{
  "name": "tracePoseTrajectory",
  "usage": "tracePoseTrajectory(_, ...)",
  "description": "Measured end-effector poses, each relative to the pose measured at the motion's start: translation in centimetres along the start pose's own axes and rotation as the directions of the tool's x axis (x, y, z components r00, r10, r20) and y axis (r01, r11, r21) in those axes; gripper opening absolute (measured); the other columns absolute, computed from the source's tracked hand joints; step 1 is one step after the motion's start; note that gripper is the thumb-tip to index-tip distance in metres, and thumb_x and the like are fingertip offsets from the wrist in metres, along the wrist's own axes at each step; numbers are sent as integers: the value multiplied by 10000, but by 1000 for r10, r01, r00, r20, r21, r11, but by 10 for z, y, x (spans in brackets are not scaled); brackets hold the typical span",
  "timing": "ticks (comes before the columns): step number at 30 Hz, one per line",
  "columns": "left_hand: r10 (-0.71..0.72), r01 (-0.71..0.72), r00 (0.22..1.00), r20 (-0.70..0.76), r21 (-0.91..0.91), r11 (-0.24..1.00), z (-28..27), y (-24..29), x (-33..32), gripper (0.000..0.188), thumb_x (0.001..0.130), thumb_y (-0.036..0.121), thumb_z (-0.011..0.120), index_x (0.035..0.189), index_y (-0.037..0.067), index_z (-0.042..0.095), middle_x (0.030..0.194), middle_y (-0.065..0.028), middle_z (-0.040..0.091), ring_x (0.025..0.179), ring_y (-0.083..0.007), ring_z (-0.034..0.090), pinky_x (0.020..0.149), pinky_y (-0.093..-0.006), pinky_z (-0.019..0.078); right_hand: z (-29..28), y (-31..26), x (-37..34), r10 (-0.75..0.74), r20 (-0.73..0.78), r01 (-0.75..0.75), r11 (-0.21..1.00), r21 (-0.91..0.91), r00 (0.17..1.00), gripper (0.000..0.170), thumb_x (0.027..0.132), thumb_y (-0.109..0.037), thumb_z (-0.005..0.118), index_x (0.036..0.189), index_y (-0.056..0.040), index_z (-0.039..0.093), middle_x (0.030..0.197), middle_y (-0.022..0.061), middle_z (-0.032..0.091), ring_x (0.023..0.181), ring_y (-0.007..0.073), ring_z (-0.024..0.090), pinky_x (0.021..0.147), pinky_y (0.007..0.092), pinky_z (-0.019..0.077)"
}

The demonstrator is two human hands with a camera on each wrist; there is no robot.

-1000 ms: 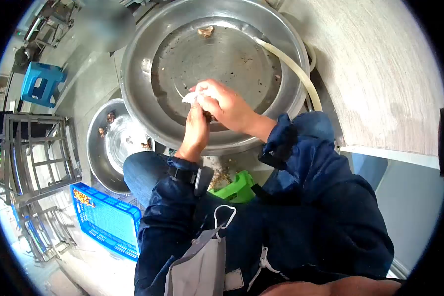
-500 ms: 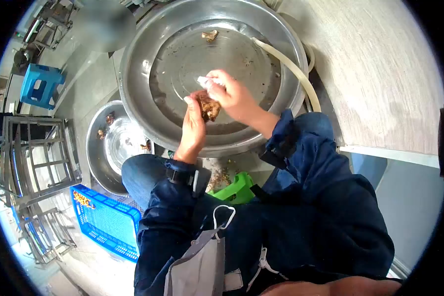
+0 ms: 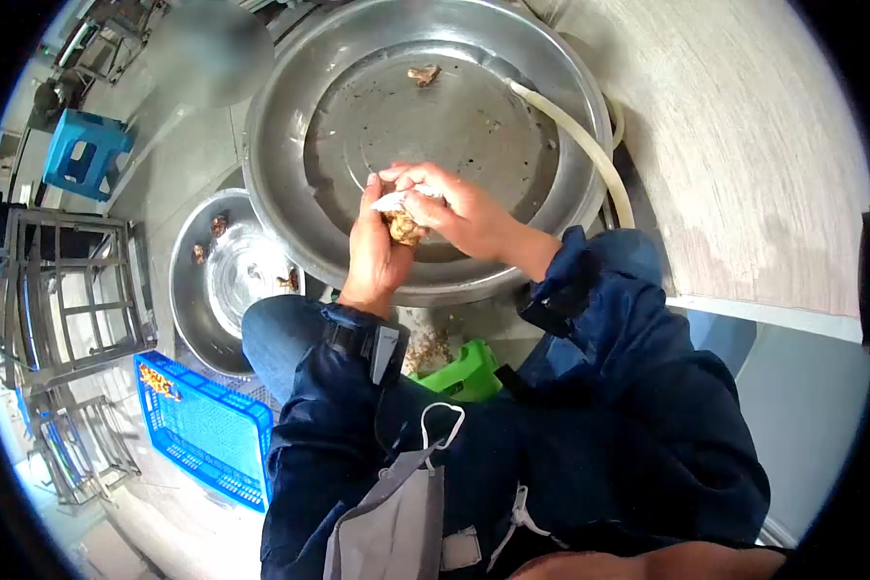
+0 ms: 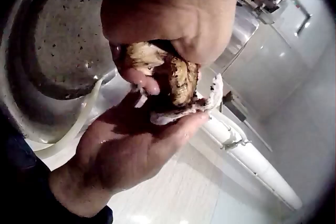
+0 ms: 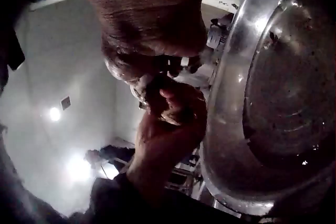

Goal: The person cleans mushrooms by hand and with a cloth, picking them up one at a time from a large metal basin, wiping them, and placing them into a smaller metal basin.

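Over the near part of a large steel basin (image 3: 278, 126), my left hand (image 3: 369, 259) holds a knobby brown and yellowish lump (image 3: 403, 229). Its fingers and thumb curl round the lump, whose ridged, dark-streaked surface shows in the left wrist view. My right hand (image 3: 473, 220) pinches a wet white cloth (image 4: 216, 91) with dark specks on it. That cloth lies against the lump, between it and the right fingers. Part of the lump is hidden by both hands. The right wrist view is dark, with the two hands close together.
A similar brown piece (image 3: 423, 74) lies in the large basin, and a pale hose (image 3: 585, 140) hangs over its rim. To the left stand a smaller steel basin (image 3: 191, 324) with several dark pieces, a blue crate (image 3: 212, 425) and a blue stool (image 3: 87, 159). A green plastic object (image 3: 469, 372) sits below.
The right hand with the cloth lifted off the lump half a second ago and is now back down against it. The lump has turned and shows a yellower side.
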State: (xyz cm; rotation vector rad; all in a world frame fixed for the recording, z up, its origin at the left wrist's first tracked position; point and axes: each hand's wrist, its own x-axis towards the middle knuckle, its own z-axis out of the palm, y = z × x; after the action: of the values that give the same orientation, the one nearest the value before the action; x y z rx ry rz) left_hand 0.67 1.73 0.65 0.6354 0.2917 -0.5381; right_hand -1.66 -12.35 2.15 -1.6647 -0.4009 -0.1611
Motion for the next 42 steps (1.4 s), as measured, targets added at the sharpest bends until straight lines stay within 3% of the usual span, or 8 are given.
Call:
tracePoseTrajectory(14,-78,76,997,-21,-69,995,0,-2,10,309,1027,362,450,1117,105,596,1036,-37,658,972,-185,649,837,-378,561,5,-22,10,125,-1,-125,992,-28,992,277,1024,-262,461,1148,-43,576,1098,134,669,1022,275,647,900,347,483)
tracePoseTrajectory(18,-315,311,935,159,53,949,-8,3,12,326,1020,401,456,1034,92,560,832,-47,612,631,-189,581,514,-321,475,-7,-3,18,316,-153,-323,946,-23,936,300,1027,-282,468,1153,-29,567,1069,143,678,1005,242,659,882,337,493)
tracePoseTrajectory(21,-271,270,959,86,20,963,-4,-1,11,326,1018,406,468,1044,96,567,829,-38,604,628,-183,569,503,-311,451,-8,3,22,260,-236,-187,939,289,936,317,1031,-297,461,1161,-28,570,1094,144,676,1041,218,651,905,329,487)
tracePoseTrajectory(25,-183,175,964,-193,-56,983,0,-10,18,320,1025,386,452,1087,92,564,878,-40,620,684,-185,595,512,-337,469,-3,-4,14,-234,64,241,903,-356,970,291,985,-267,516,1121,-21,588,1095,154,681,1026,298,661,899,351,499)
tracePoseTrajectory(29,-194,205,979,-70,249,947,-7,-12,12,347,1029,381,425,1088,73,573,970,-85,648,815,-229,635,650,-371,525,-8,-23,13,341,-75,-349,920,-181,937,262,982,-260,518,1092,-32,588,991,144,704,926,299,685,820,359,523)
tracePoseTrajectory(34,-176,186,982,-67,197,963,-2,-2,10,353,1020,392,444,1049,60,561,853,-93,628,642,-213,598,513,-357,473,-15,-14,15,185,-75,-177,979,100,980,302,1007,-270,501,1137,-16,600,1105,162,675,1033,264,661,912,344,497)
tracePoseTrajectory(37,-25,52,992,-121,224,973,-1,-14,9,382,1024,416,435,1075,62,570,865,-69,626,666,-196,606,530,-322,467,-4,-3,5,-186,40,187,912,-364,982,206,997,-175,508,1096,-20,602,1154,122,660,1115,260,625,957,349,469)
tracePoseTrajectory(42,-258,179,958,123,446,877,-6,-2,7,543,987,572,455,1132,67,594,912,-51,617,735,-189,598,594,-327,491,-39,-19,16,177,-210,-211,965,-157,962,216,971,-246,537,1057,-60,601,923,146,687,736,261,695,678,364,527)
